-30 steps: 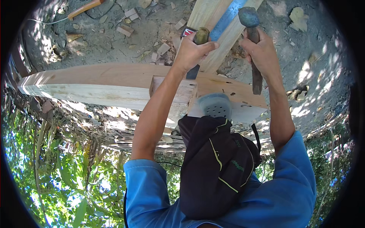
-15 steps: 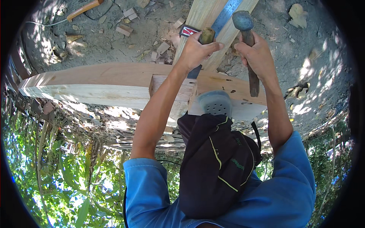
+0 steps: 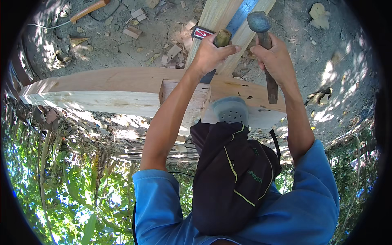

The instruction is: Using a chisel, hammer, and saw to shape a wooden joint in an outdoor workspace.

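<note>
My left hand (image 3: 208, 57) grips a chisel with an olive-brown handle (image 3: 222, 38), its dark blade (image 3: 208, 78) pointing down at a timber joint, where a short block (image 3: 196, 97) crosses a long pale beam (image 3: 110, 79). In my right hand (image 3: 275, 61) is a hammer, its grey head (image 3: 258, 22) raised at the top and its dark handle hanging below my fist, right of the chisel. A dark object with a red-and-white face (image 3: 201, 33) sits just beside my left hand. My grey perforated clog (image 3: 229, 109) rests against the beam near the block.
Behind the joint, pale planks (image 3: 220, 14) with a blue strip (image 3: 241, 18) run away from me. A wooden-handled tool (image 3: 87, 11), a cord, offcuts (image 3: 132, 32) and dry leaves lie on the dirt (image 3: 335, 45). Foliage (image 3: 69, 183) fills the lower edges.
My right hand and hammer have moved slightly left, toward the chisel. My left hand has barely shifted, and more of the red-and-white face shows beside it.
</note>
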A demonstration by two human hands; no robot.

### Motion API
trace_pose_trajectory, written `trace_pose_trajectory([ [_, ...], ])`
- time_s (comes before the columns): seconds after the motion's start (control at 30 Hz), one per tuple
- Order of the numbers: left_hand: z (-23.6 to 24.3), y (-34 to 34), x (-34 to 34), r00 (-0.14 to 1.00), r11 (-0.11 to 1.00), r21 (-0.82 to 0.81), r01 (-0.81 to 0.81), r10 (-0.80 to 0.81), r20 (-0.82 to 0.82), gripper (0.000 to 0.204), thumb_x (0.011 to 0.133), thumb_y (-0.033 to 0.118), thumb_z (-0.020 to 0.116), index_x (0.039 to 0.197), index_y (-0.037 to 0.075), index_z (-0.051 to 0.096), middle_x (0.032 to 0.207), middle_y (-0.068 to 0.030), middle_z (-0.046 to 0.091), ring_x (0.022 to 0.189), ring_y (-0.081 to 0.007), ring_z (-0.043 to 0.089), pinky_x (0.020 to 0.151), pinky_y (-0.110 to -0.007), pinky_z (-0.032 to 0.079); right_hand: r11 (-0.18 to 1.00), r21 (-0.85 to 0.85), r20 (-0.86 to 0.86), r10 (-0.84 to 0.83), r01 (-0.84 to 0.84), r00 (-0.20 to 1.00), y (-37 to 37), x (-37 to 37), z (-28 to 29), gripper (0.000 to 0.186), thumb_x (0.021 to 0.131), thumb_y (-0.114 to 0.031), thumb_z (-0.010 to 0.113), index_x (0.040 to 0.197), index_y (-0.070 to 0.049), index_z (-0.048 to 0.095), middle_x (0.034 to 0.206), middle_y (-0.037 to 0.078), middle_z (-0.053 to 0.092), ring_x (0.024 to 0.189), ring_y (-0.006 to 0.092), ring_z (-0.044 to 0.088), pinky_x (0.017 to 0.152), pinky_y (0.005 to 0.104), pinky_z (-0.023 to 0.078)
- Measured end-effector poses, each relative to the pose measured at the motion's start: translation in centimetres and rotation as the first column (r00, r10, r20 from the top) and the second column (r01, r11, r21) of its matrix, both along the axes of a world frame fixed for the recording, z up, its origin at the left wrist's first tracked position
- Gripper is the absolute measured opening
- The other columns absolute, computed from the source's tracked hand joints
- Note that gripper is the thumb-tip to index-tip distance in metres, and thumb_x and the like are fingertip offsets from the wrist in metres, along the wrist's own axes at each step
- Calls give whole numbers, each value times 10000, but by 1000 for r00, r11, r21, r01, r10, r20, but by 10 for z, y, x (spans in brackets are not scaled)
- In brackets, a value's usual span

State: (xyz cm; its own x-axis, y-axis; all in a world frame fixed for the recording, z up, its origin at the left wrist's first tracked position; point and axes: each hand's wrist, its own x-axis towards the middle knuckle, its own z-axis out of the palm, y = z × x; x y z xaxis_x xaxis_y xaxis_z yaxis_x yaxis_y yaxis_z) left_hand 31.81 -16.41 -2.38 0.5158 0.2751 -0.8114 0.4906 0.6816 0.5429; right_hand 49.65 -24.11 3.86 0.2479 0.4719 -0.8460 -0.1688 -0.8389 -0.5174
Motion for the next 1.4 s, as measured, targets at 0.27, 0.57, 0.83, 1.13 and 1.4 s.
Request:
trace_pose_trajectory([
  [0.27,-1,-3,0,1000,1000,-13,0,0,-18,298,781,288,810,784,68,610,616,32,518,529,-65,470,490,-234,378,1000,18,-4,0,0,1000,-1,-3,-4,131,805,-135,625,829,-33,546,598,7,513,484,94,504,465,268,402],
  [0.57,-6,-5,-1,1000,1000,-29,10,-10,-1,348,761,344,820,763,64,614,608,27,518,537,-74,468,500,-243,368,1000,4,-8,-3,3,1000,-1,-5,-3,147,805,-142,626,869,-23,567,609,1,514,488,88,506,464,263,407],
  [0.83,-7,-4,0,1000,999,-29,14,-14,-2,334,769,332,814,761,64,615,609,28,517,551,-72,466,513,-246,368,1000,6,-15,-3,3,1000,-1,-5,-4,148,813,-143,626,870,-22,564,611,4,515,488,85,498,464,263,404],
  [1.13,-12,-7,3,999,999,-22,39,-40,-8,365,757,333,818,804,37,609,644,25,526,572,-78,462,530,-260,393,998,-21,79,57,-55,995,4,8,10,154,824,-166,647,872,-45,565,609,-10,512,495,76,478,476,253,388],
  [1.4,-11,-8,4,996,995,-42,92,-91,22,406,759,316,821,911,-12,638,688,9,570,606,-81,484,564,-262,426,981,-135,564,191,-139,803,34,115,59,199,845,-280,661,817,-91,608,611,-25,502,559,73,467,561,241,349],
])
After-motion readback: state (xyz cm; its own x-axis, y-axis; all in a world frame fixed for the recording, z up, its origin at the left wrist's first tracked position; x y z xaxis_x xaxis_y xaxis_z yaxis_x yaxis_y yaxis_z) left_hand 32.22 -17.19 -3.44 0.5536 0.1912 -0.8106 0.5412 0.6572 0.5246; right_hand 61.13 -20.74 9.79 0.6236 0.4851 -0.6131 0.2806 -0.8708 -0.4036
